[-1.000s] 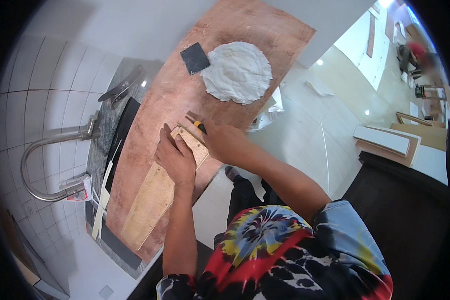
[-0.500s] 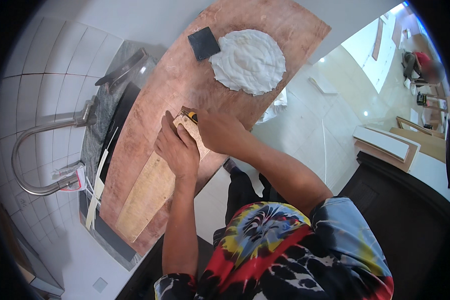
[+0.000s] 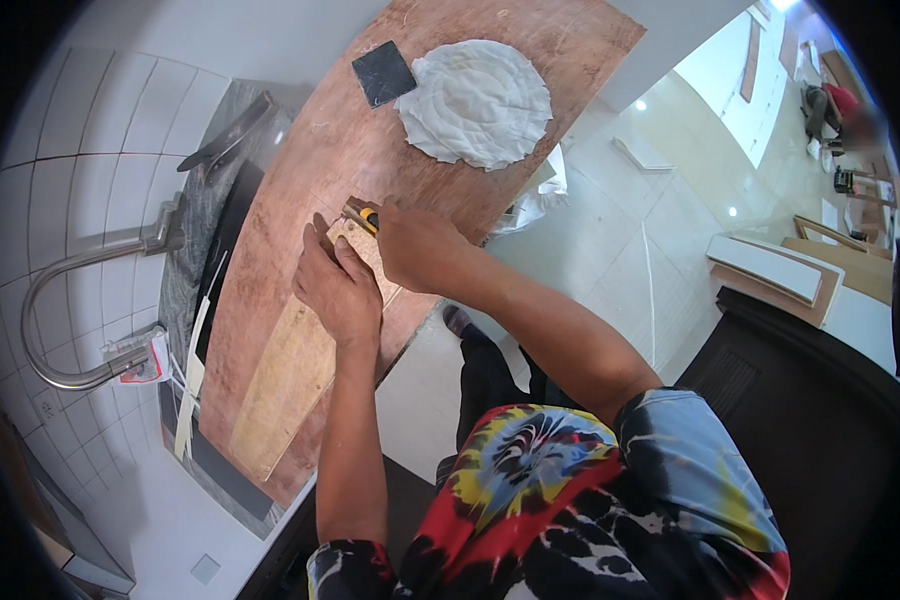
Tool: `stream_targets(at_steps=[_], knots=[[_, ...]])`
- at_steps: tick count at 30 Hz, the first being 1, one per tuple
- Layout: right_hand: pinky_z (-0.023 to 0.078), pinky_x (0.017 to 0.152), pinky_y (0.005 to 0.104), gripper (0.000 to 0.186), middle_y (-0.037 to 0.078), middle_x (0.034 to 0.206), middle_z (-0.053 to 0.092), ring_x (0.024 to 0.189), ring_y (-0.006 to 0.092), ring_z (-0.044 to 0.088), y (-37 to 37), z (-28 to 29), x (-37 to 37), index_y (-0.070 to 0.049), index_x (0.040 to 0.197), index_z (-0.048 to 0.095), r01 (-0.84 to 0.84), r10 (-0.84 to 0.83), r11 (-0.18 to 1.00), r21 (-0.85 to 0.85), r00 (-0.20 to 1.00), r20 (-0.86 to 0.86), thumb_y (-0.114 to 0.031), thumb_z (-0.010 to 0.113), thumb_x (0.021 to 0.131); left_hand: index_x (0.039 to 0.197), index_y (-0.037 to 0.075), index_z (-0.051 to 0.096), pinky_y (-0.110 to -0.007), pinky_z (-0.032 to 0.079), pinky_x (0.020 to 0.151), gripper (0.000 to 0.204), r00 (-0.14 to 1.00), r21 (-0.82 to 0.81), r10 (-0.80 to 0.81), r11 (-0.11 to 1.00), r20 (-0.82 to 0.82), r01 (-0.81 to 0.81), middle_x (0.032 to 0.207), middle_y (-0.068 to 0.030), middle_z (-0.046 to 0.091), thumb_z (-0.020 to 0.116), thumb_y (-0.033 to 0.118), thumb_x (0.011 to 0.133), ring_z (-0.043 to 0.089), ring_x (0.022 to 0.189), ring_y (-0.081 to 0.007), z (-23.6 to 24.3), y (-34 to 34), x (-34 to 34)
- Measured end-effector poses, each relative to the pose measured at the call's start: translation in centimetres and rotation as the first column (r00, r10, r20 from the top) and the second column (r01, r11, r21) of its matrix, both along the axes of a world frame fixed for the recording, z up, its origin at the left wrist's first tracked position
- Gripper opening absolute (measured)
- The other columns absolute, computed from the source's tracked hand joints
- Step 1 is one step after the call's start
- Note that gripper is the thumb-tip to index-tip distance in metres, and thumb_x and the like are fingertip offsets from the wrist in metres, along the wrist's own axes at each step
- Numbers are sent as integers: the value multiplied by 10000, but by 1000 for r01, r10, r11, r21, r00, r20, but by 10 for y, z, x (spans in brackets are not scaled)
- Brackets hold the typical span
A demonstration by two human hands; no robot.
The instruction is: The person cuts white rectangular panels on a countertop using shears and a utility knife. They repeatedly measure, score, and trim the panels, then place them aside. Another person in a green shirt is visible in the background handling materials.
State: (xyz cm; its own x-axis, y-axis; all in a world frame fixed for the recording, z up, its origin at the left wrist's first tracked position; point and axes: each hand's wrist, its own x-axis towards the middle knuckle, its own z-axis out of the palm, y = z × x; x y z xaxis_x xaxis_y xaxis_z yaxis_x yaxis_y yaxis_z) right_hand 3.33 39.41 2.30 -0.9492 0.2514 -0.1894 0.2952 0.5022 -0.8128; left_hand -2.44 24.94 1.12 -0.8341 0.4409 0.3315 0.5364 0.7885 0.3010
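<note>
My left hand grips the upper part of a long pale wooden strip, which lies on a reddish plywood sheet. Closed around a yellow-and-black cutting tool, perhaps a utility knife, my right hand holds it at the strip's top end, just beside my left fingertips. The blade is too small to make out. Farther up the sheet lie a crumpled white round cloth or pad and a dark square tile touching it.
On the left are a curved steel faucet, a grey counter with a dark sink and pale thin strips. To the right are stacked boards and a black panel. A crouched person is in the far room.
My right hand and the tool have drawn closer to my left fingertips at the strip's end. The view has shifted slightly, moving the scene in the picture.
</note>
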Motion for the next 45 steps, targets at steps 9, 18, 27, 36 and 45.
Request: stream_targets(at_steps=[9,18,27,36,45], knots=[[573,776,526,218,286,870,709,860,452,724,4,5,3,82,1066,587,-36,36,999,41,999,-5,-66,556,909,1501,43,494,-508,334,1086,481,999,-41,37,998,20,-37,1206,-154,659,524,260,1073,570,1167,-334,4,5,3],[602,778,487,238,256,943,743,902,403,753,-2,13,-7,75,1032,678,-52,64,969,241,997,-45,-102,575,910,1538,33,427,-521,311,1121,515,999,-54,14,998,34,-12,1308,-170,657,507,236,1072,556,1247,-349,0,2,0],[595,759,510,209,232,886,741,846,413,748,-9,1,28,49,1037,655,10,2,985,173,997,-71,-98,559,924,1544,8,410,-536,295,1146,568,993,-48,45,998,106,-40,1358,-211,642,542,257,1050,556,1261,-371,0,3,-3],[579,789,534,253,274,1049,736,945,433,740,-3,43,123,53,1123,599,-103,88,993,48,965,247,-124,585,943,1529,67,465,-546,296,1145,548,990,-5,47,999,131,-47,1359,-194,636,558,299,1041,552,1278,-367,6,1,3],[549,538,418,297,171,787,684,617,279,701,58,74,135,0,1091,554,470,-429,833,-292,882,197,-258,657,986,1619,71,326,-580,160,1254,1325,879,-327,-263,855,399,404,1691,-239,214,953,600,579,219,1556,-422,49,-33,-5]])
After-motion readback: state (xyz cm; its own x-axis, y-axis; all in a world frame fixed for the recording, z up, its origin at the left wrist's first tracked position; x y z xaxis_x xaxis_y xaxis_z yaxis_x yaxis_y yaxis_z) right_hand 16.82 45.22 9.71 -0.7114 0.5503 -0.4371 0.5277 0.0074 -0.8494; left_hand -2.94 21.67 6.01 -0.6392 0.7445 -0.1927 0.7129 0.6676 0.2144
